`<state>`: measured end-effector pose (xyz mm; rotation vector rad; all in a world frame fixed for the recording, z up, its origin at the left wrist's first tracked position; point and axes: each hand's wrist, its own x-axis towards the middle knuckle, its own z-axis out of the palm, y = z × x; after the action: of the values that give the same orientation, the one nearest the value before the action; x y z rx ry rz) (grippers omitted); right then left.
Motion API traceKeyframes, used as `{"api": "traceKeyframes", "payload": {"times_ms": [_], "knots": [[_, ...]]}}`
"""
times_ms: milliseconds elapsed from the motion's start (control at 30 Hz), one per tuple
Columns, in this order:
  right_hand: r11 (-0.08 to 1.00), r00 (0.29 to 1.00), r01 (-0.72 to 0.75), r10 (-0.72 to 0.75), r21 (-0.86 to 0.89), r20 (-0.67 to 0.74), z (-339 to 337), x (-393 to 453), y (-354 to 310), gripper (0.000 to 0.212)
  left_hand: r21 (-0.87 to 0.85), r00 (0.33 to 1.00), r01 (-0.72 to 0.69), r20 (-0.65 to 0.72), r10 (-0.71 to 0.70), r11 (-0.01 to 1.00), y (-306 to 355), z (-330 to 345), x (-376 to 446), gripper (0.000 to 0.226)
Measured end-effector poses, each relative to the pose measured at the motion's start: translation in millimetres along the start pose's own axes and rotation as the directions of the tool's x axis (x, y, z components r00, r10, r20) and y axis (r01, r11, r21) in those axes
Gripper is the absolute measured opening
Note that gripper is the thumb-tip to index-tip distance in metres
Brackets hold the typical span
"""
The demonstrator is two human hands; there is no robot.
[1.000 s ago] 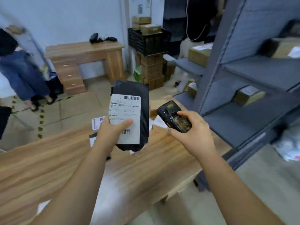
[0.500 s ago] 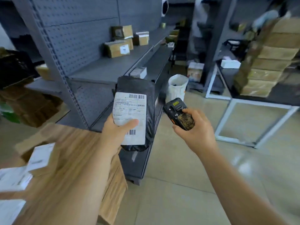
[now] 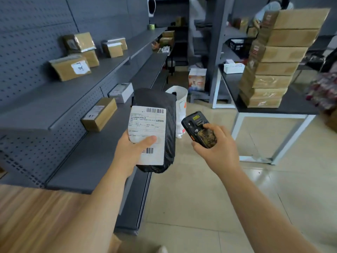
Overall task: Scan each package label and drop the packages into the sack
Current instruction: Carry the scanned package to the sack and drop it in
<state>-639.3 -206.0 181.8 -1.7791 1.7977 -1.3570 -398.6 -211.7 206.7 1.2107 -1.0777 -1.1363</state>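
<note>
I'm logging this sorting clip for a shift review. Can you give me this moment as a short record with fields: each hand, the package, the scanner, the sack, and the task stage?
left hand: left hand holds the black package upright, thumb across its white label
right hand: right hand grips the handheld scanner, beside the package
sack: white sack stands open on the floor, beyond the package
surroundings: grey shelves with cardboard boxes
task stage: package in hand, not yet dropped

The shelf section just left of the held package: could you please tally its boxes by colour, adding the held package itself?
Brown box: 1
White box: 1
Black package, gripped by the left hand: 1
Total: 3
</note>
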Motion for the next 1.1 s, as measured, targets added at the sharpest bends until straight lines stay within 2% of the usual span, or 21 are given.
{"api": "traceKeyframes", "payload": {"times_ms": [267, 633, 867, 1100], "knots": [[0.999, 0.999, -0.035, 0.034, -0.03, -0.016, 64, 148, 30, 0.055, -0.015, 0.999, 0.032, 0.009, -0.032, 0.999, -16, 26, 174, 0.034], [0.985, 0.994, -0.088, 0.078, -0.146, -0.075, 117, 348, 103, 0.055, 0.02, 0.993, 0.042, 0.111, -0.044, 0.999, -30, 108, 406, 0.038], [0.986, 0.994, -0.097, 0.088, -0.136, -0.07, 152, 484, 175, 0.056, 0.04, 0.996, 0.051, 0.077, -0.054, 0.998, -50, 171, 549, 0.041], [0.996, 0.998, -0.068, 0.068, -0.061, 0.002, 211, 619, 218, 0.055, 0.046, 0.998, 0.067, -0.017, -0.066, 0.997, -54, 200, 679, 0.031]]}}
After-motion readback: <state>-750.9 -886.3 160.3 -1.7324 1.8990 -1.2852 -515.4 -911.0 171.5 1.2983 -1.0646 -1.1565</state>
